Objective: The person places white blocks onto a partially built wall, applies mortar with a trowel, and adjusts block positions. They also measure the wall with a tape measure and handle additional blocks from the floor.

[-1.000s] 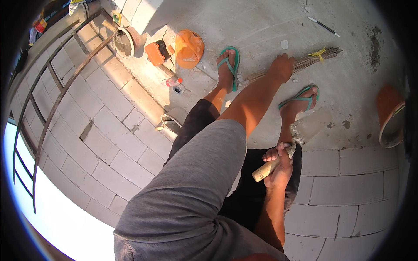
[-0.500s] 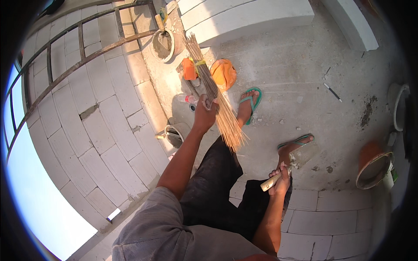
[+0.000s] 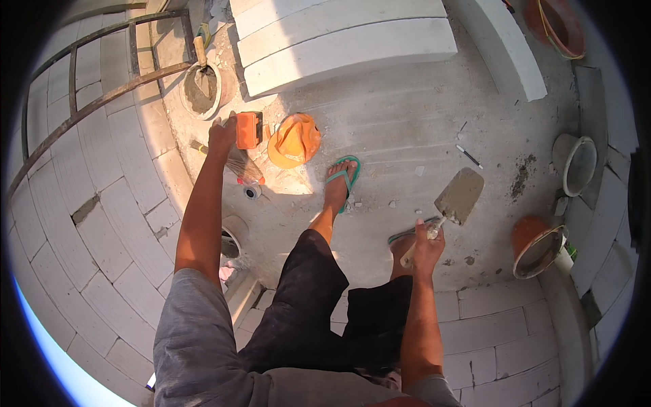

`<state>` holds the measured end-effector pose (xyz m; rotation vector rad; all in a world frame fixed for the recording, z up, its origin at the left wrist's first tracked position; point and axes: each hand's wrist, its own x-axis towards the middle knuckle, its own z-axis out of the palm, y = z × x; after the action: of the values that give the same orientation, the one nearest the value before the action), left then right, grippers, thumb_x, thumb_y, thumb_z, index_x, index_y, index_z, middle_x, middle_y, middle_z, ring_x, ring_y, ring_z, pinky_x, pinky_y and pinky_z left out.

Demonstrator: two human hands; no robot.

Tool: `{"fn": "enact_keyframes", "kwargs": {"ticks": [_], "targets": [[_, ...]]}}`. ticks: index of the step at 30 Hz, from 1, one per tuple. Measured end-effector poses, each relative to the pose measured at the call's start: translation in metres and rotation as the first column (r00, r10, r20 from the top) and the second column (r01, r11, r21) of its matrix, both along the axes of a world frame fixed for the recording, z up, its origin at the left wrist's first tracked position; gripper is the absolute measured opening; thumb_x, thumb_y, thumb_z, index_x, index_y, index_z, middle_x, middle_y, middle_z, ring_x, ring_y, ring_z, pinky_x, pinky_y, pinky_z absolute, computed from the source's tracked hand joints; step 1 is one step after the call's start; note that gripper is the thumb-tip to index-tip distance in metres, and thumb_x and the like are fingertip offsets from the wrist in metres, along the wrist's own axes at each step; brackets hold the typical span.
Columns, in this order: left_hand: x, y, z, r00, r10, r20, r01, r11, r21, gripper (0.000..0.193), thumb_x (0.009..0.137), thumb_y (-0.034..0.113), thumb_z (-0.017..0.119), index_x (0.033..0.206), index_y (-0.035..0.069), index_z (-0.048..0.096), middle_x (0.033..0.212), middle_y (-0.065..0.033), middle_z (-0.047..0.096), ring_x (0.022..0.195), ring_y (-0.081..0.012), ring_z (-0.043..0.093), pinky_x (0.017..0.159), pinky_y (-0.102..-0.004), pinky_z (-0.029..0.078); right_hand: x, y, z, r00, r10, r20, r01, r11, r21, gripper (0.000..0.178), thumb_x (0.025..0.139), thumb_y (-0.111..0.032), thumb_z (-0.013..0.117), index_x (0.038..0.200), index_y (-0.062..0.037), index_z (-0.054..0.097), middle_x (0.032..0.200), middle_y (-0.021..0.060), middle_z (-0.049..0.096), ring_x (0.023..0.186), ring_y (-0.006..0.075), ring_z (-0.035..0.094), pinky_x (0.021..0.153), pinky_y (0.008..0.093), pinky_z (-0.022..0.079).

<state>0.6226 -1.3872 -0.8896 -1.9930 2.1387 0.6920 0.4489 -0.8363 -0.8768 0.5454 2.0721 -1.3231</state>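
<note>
My left hand (image 3: pixel 222 134) is at the left edge of an orange box (image 3: pixel 249 130) with black sides, its fingers closed against it. Beneath my left wrist lies a bundled stick broom (image 3: pixel 242 165), its middle hidden by my arm. Beside the box sits an orange cap (image 3: pixel 294 141). My right hand (image 3: pixel 428 248) is wrapped round the mortar-caked handle of a trowel (image 3: pixel 460 196); the flat, grey-smeared blade points away from me over the floor. A clear bottle (image 3: pixel 251 188) with a red band stands close to the broom.
A mortar bucket (image 3: pixel 215 95) with a second trowel (image 3: pixel 201 71) stands far left, near a metal frame (image 3: pixel 102 102). White blocks (image 3: pixel 352 57) lie ahead. At right are a grey bucket (image 3: pixel 578 165) and an orange bucket (image 3: pixel 536 247). A pen-like marker (image 3: pixel 469 157) lies on the floor.
The broom has left my left hand and lies on the floor. That hand has moved forward and left to the orange box. The trowel has swung forward in my right hand.
</note>
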Motion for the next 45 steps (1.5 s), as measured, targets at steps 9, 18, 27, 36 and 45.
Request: {"fn": "enact_keyframes", "kwargs": {"ticks": [9, 18, 27, 36, 45], "targets": [[-0.102, -0.092, -0.093, 0.996, 0.075, 0.040, -0.081, 0.982, 0.173, 0.139, 0.074, 0.100, 0.040, 0.143, -0.021, 0.043, 0.142, -0.0402, 0.052, 0.138, -0.0435, 0.051, 0.115, -0.0475, 0.038, -0.292, -0.250, -0.070, 0.835, 0.258, -0.485, -0.282, 0.959, 0.026, 0.058, 0.088, -0.054, 0.077, 0.109, -0.0004, 0.069, 0.096, 0.0107, 0.068, 0.089, 0.0218, 0.064, 0.086, 0.0372, 0.051], [-0.094, -0.041, -0.147, 0.978, 0.053, -0.200, -0.065, 0.996, -0.056, 0.145, 0.074, 0.085, 0.068, 0.153, -0.020, 0.006, 0.156, -0.0406, 0.020, 0.147, -0.0504, 0.026, 0.120, -0.0565, 0.029, -0.306, -0.256, -0.094, 0.840, 0.381, -0.387, -0.322, 0.923, 0.211, 0.083, 0.082, -0.056, 0.080, 0.128, 0.0098, 0.062, 0.112, 0.0212, 0.071, 0.105, 0.0285, 0.069, 0.097, 0.0395, 0.051], [-0.090, -0.023, -0.081, 0.751, -0.611, 0.251, 0.642, 0.764, -0.060, 0.134, 0.061, 0.039, 0.097, 0.163, 0.009, 0.015, 0.136, -0.0352, 0.051, 0.134, -0.0462, 0.048, 0.112, -0.0529, 0.041, -0.203, -0.183, -0.098, 0.948, 0.133, -0.290, -0.073, 0.975, 0.210, 0.061, 0.088, -0.043, 0.081, 0.115, 0.0102, 0.069, 0.111, 0.0232, 0.073, 0.103, 0.0331, 0.071, 0.096, 0.0399, 0.052], [-0.121, -0.048, -0.077, 0.395, -0.864, 0.311, 0.914, 0.404, -0.039, 0.096, 0.061, 0.019, 0.093, 0.141, -0.001, 0.045, 0.144, -0.0219, 0.048, 0.137, -0.0398, 0.043, 0.122, -0.0466, 0.032, -0.197, -0.180, -0.122, 0.888, 0.227, -0.401, -0.061, 0.920, 0.386, 0.070, 0.085, -0.041, 0.084, 0.126, 0.0130, 0.064, 0.130, 0.0314, 0.065, 0.121, 0.0424, 0.065, 0.104, 0.0418, 0.050], [-0.120, 0.011, 0.010, 0.247, -0.927, 0.283, 0.963, 0.266, 0.032, 0.095, 0.055, 0.023, 0.092, 0.134, -0.004, 0.046, 0.110, -0.0167, 0.051, 0.107, -0.0375, 0.053, 0.100, -0.0451, 0.043, -0.102, -0.022, -0.059, 0.981, -0.185, -0.054, 0.185, 0.983, -0.008, 0.038, 0.093, -0.022, 0.079, 0.119, 0.0031, 0.069, 0.099, 0.0024, 0.070, 0.088, 0.0081, 0.061, 0.081, 0.0248, 0.050]]}}
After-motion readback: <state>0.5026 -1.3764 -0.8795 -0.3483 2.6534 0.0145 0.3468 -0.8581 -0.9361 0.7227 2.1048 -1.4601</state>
